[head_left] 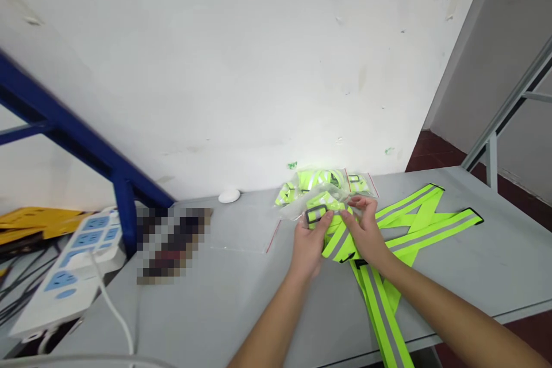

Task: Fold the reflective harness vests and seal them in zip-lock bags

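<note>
Both of my hands grip one bundle of folded neon-yellow reflective strap (338,241) with grey stripes and a black buckle. My left hand (307,247) pinches its left side near the buckle, thumb on top. My right hand (365,233) has its fingers closed on the upper right of the bundle. Right behind the hands, clear plastic bags (321,178) with more folded neon strap lie against the wall. Under and beyond my right forearm spreads a loose reflective strap harness (435,230), one end hanging over the table's front edge.
A flat clear zip bag (241,236) with a red seal line lies left of my hands. Near the wall sits a white oval object (229,195). At far left are a white power strip (81,264) with cords, yellow packaging (41,221) and a blue metal frame (77,141).
</note>
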{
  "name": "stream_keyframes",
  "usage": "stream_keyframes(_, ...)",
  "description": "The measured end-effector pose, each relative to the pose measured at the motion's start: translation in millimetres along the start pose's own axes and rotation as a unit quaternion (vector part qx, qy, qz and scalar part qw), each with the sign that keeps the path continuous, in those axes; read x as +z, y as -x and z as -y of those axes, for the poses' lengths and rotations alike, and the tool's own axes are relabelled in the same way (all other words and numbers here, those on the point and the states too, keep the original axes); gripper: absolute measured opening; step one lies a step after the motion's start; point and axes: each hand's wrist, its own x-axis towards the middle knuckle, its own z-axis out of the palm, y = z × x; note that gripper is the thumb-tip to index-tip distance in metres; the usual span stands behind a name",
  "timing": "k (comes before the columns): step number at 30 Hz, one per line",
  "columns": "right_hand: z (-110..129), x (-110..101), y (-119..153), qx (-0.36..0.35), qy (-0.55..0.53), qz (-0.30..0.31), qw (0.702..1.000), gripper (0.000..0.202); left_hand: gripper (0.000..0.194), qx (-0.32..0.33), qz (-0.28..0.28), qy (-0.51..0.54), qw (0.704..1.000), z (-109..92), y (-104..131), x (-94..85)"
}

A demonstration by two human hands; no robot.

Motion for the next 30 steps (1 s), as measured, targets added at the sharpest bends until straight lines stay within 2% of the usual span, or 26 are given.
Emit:
stream_keyframes(2, 0.5, -3.1, -3.7, 0.002, 0.111, -0.015, 0.994, 0.037, 0.050, 0.008, -0.015, -0.011, 1.000, 1.8, 0.4, 0.7)
stream_keyframes(4, 4.8, -6.3, -6.8, 0.012, 0.183, 0.036, 0.982, 0.037, 0.053, 0.017, -0.031, -0.015, 0.999, 3.3, 1.2, 1.5)
stream_keyframes(6, 11.6, -8.4, -7.4, 0.022, 0.210, 0.092, 0.973, 0.041, 0.054, 0.021, -0.041, -0.017, 0.999, 4.7, 2.1, 2.3)
stream_keyframes(10, 24.0, -8.1, 1.2, 0.019, 0.222, 0.123, 0.967, 0.038, 0.050, 0.040, -0.058, -0.037, 0.997, 7.9, 2.7, 3.2)
stream_keyframes(13, 25.4, -6.0, 9.6, 0.029, 0.206, 0.148, 0.967, 0.034, 0.046, 0.073, -0.059, -0.065, 0.993, 9.2, 1.4, 1.8)
stream_keyframes(19, 21.7, -3.1, 10.3, 0.062, 0.099, 0.165, 0.979, 0.030, 0.046, 0.066, -0.026, -0.109, 0.992, 5.8, -3.3, -7.3)
stream_keyframes(25, 26.2, -4.2, 5.7, 0.071, -0.002, 0.193, 0.979, 0.035, 0.052, -0.046, 0.051, -0.104, 0.992, -10.7, -4.7, -20.7)
stream_keyframes(28, 28.1, -5.5, 5.2, 0.070, -0.040, 0.201, 0.976, 0.036, 0.053, -0.070, 0.073, -0.112, 0.989, -22.7, -3.9, -28.2)
stream_keyframes(30, 29.5, -5.9, 5.3, 0.075, -0.066, 0.208, 0.973, 0.039, 0.053, -0.076, 0.108, -0.106, 0.986, -29.6, -3.5, -32.7)
